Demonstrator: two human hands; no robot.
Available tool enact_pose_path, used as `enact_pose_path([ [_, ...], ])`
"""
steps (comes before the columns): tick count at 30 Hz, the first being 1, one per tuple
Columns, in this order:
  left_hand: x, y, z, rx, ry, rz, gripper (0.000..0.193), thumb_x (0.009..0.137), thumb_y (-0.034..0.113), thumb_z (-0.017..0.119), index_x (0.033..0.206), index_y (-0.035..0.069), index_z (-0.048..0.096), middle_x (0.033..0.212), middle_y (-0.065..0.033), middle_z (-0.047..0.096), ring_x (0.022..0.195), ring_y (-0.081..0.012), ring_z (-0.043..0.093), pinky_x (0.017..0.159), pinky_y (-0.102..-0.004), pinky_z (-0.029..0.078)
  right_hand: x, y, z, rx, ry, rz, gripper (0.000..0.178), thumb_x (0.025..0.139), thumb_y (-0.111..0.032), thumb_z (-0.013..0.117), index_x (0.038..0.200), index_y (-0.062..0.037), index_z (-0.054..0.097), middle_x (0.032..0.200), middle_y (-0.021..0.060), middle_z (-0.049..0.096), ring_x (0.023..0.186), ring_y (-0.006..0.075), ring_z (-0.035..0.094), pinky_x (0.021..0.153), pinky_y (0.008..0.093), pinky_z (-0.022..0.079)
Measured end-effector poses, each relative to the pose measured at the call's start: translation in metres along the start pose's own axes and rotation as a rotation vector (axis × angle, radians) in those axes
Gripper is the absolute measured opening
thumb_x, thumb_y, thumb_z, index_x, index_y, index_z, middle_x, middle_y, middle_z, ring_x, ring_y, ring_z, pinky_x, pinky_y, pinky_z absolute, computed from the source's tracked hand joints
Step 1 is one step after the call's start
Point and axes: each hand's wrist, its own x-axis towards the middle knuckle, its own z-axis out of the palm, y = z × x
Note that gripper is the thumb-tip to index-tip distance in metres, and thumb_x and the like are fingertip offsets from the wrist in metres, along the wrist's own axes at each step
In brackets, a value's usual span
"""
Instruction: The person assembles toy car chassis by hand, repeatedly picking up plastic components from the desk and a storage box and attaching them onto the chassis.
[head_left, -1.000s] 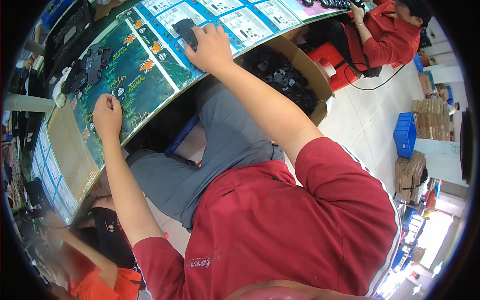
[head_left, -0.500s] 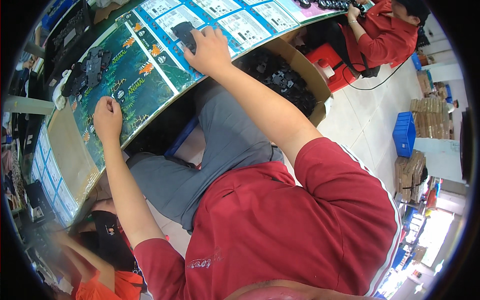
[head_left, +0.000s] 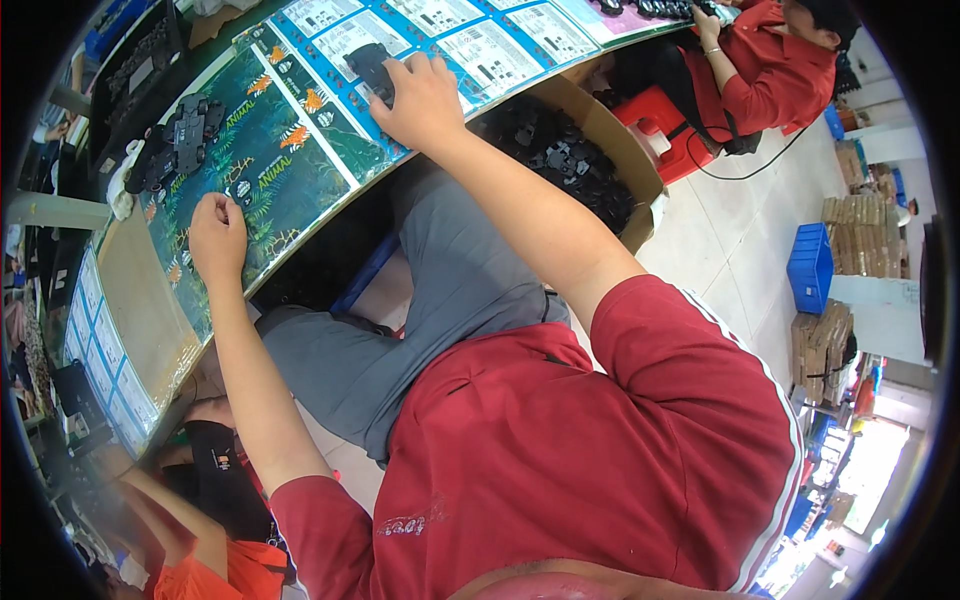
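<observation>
While touching the right edge of a black, blocky plastic part (head_left: pixel 369 66) at the upper centre of the frame with the bare right hand (head_left: pixel 424 104), has thumb and fingers apart around that edge; cannot tell how firmly clamped. Rests it on a blue-and-white printed sheet (head_left: pixel 490 56). At upper left, has the bare left hand (head_left: pixel 218 242) over a green jungle-print sheet (head_left: pixel 305 178), just below a black, knobbly plastic assembly (head_left: pixel 190 133), with fingers curled inward, too hidden to tell whether clamped on anything.
</observation>
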Motion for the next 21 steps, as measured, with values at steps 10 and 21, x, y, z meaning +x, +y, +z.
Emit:
enact_pose_path([
  [10, 0.0007, -0.0033, 0.0013, 0.008, -0.01, 0.021, 0.011, 0.09, 0.016, 0.063, 0.091, 0.006, 0.062, 0.08, -0.0103, 0.061, 0.075, -0.03, 0.061, 0.069, -0.0418, 0.049, 0.0007, -0.0014, -0.0021, -0.01, 0.007, 0.012, 0.051, 0.083, -0.038, 0.071, 0.124, -0.0072, 0.068, 0.111, 0.0163, 0.061, 0.108, 0.0362, 0.056, 0.094, 0.0484, 0.046],
  [21, -0.0012, 0.0035, -0.0031, -0.021, -0.027, -0.021, 0.014, 0.09, 0.018, 0.063, 0.088, 0.004, 0.062, 0.081, -0.0134, 0.062, 0.073, -0.0332, 0.06, 0.066, -0.0438, 0.048, -0.0011, 0.0, -0.0039, 0.028, 0.008, -0.008, 0.049, 0.083, -0.035, 0.072, 0.12, -0.0033, 0.068, 0.109, 0.0175, 0.063, 0.107, 0.0371, 0.057, 0.093, 0.0464, 0.047],
])
